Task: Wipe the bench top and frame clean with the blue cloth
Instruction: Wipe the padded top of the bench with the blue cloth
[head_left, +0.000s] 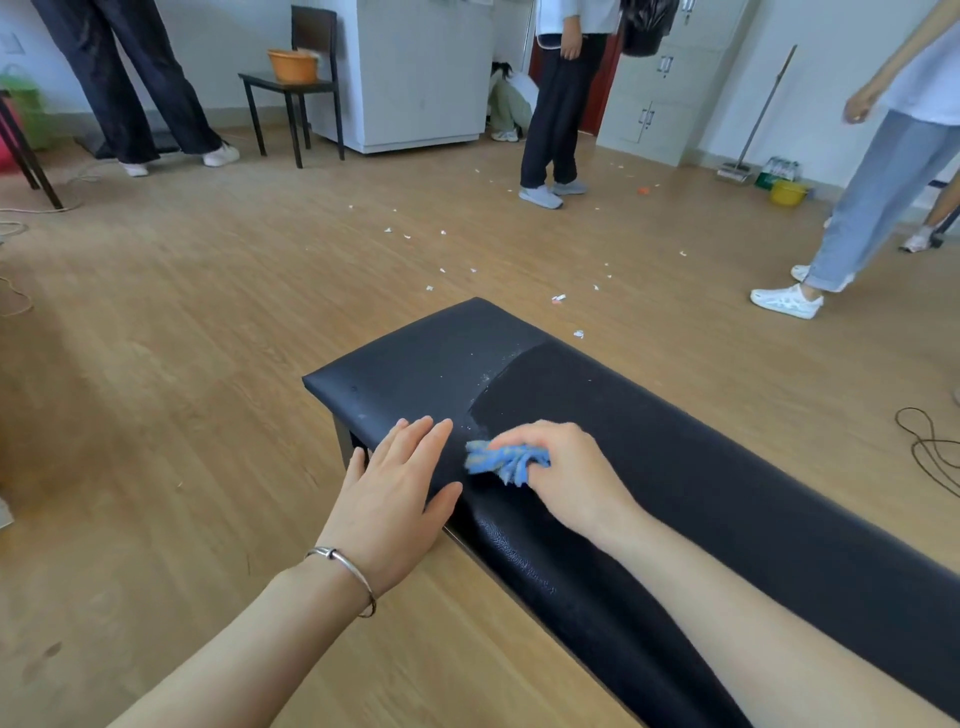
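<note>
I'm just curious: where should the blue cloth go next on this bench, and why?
Probably sweep the blue cloth, gripped by the right hand, forward over the duller far end of the bench top, where white specks lie; the nearer part looks darker, seemingly wiped.

One long black padded bench (701, 493). One crumpled blue cloth (501, 460). Two bare hands: left hand (395, 493), right hand (571, 475). One orange plastic basin (292, 65), upper left.

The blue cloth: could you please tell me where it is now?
In the head view the blue cloth is bunched in the right hand on the bench top, low centre, just right of the left hand.
</note>
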